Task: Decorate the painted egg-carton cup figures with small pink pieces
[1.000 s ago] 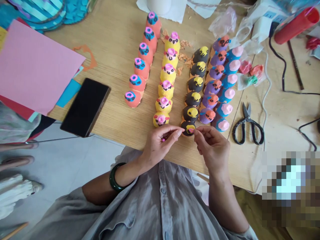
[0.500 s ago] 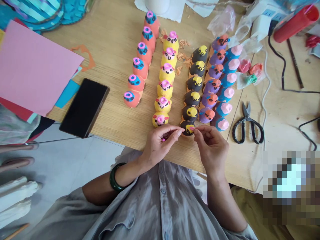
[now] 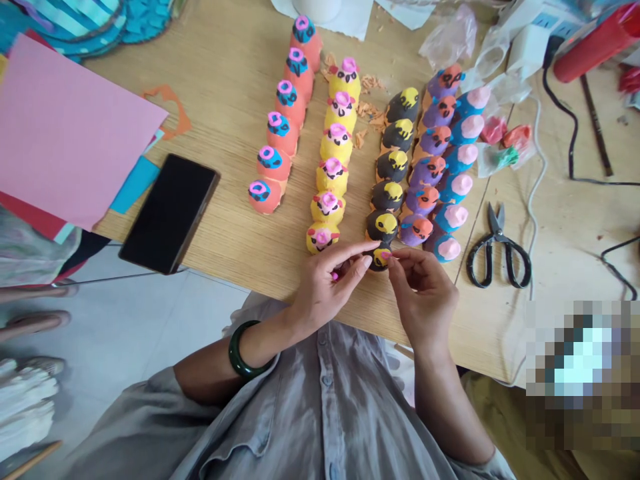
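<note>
Rows of painted egg-carton figures stand on the wooden table (image 3: 240, 60): an orange row (image 3: 280, 127), a yellow row (image 3: 334, 153), a black-and-yellow row (image 3: 393, 167), a purple row (image 3: 427, 167) and a blue row (image 3: 457, 173). My left hand (image 3: 327, 283) and my right hand (image 3: 423, 290) meet at the nearest black figure (image 3: 380, 255). The right hand's fingertips pinch a small pink bit against that figure. The left hand's fingers are curled, with a bit of pink clay showing in its palm, its forefinger reaching the figure.
A black phone (image 3: 170, 213) lies at the table's front left edge beside pink paper (image 3: 70, 133). Black scissors (image 3: 497, 250) lie right of the figures. Plastic bags with clay (image 3: 500, 143), cables, a power strip and a red tube (image 3: 595, 43) fill the back right.
My left hand has shifted right and its forefinger now reaches over the nearest black figure, covering more of it. The right hand stays pinched at the figure.
</note>
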Tool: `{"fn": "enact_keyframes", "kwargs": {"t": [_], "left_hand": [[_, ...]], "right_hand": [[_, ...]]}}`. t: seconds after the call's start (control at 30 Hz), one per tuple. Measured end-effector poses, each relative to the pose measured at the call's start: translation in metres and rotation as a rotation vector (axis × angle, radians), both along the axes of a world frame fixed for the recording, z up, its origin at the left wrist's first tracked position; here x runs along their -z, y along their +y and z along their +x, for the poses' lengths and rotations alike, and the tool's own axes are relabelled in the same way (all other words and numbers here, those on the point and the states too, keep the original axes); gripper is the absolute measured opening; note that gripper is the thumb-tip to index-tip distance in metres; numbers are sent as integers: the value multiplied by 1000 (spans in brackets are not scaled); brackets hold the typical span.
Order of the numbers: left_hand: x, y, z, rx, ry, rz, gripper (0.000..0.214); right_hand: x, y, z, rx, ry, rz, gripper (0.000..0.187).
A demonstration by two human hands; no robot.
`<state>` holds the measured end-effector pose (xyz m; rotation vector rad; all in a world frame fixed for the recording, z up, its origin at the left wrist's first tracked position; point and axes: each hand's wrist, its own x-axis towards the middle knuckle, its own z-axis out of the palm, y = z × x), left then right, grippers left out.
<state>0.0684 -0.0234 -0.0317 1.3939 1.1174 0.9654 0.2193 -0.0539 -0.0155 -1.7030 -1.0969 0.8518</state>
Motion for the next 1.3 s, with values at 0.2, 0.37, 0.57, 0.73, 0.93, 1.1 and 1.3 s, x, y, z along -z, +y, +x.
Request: {"fn": "enact_keyframes", "kwargs": {"t": [0.2, 0.37, 0.57, 0.73, 0.93, 1.1, 1.3], "left_hand": [[0, 6, 7, 2, 31, -2, 28], [1, 12, 13, -9, 35, 87, 17], [5, 14, 15, -15, 70, 202, 12], [5, 8, 10, 2, 73, 214, 13], [5, 3, 4, -29, 90, 225, 11], [5, 5, 6, -56, 36, 140, 13], [6, 9, 10, -63, 19, 69, 15]], "right_hand": [[1, -2, 0, -2, -82, 7, 9], [1, -3, 1, 2, -91, 21, 10], [2, -5, -1, 13, -175, 39, 6], [2, -9, -3, -4, -206, 82, 4], [3, -13, -5, -53, -168, 81, 7], [2, -9, -8, -19, -167, 58, 12], [5, -13, -6, -17, -193, 111, 14]]}}
